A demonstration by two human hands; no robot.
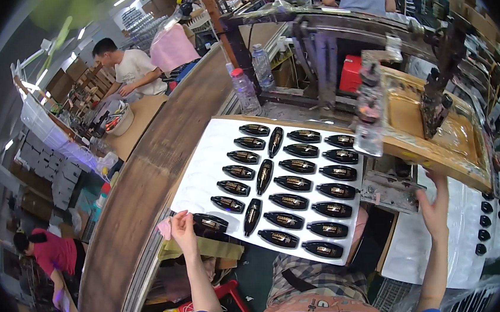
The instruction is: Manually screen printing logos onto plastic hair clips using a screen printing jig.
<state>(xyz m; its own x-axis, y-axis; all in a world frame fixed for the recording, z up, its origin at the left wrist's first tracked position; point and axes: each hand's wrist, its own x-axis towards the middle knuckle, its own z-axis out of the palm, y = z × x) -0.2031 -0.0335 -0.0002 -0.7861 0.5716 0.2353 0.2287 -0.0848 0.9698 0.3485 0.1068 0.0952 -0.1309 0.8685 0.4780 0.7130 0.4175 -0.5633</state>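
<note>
My left hand (pixel 183 230) is closed, its fingers pinching a small pink cloth (pixel 164 228). Just to its right, a black oval piece (pixel 210 222) lies at the near left corner of a white sheet (pixel 208 153). Rows of similar glossy black pieces with gold print, such as one black piece (pixel 288 202), cover that sheet. On the right, my right hand (pixel 435 208) reaches up beside the metal fixture (pixel 388 186), under the edge of a wooden printing frame (pixel 435 160). Its thumb stands apart from the fingers, and I see nothing held; the fingertips are close to the frame.
A second white sheet (pixel 431 259) with black pieces lies at right. A brown conveyor belt (pixel 141 207) runs along the left. Plastic bottles (pixel 245 91) stand by the machine's post. Other people work farther off, one in a white shirt (pixel 135 68). A red stool (pixel 229 297) is below.
</note>
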